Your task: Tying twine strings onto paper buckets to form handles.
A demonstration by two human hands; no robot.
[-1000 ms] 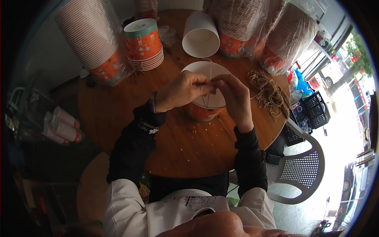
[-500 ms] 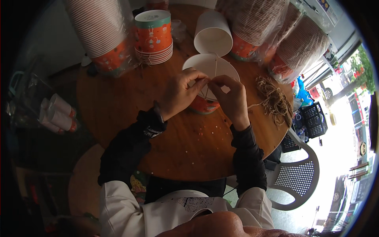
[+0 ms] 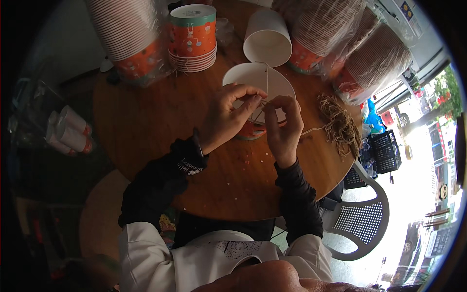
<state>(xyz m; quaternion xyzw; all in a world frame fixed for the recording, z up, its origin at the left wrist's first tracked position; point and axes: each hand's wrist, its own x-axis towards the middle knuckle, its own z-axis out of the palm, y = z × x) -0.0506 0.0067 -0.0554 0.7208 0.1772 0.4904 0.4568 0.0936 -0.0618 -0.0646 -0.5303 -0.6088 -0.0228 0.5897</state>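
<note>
An orange paper bucket with a white inside (image 3: 245, 73) stands on the table under both of my hands. Thin twine (image 3: 267, 80) runs from the bucket's far rim down across its mouth to my fingers. My left hand (image 3: 226, 114) is closed in a pinch on the twine over the near side of the bucket. Facing it, my right hand (image 3: 285, 127) pinches the twine too, thumb and forefinger together. The fingertips of both hands nearly meet, and the exact crossing of the strands is too small to make out.
On the round wooden table (image 3: 155, 126), a tangled twine bundle (image 3: 339, 126) lies at right. Behind the bucket are a tipped white bucket (image 3: 267, 44), a short bucket stack (image 3: 193, 36) and bagged stacks (image 3: 129, 39). A grey plastic chair (image 3: 360, 219) stands at lower right.
My right hand has turned slightly, its fingers more bent and lower against the bucket. The fingertips have drawn a little apart, with twine between them. The whole view has shifted slightly.
</note>
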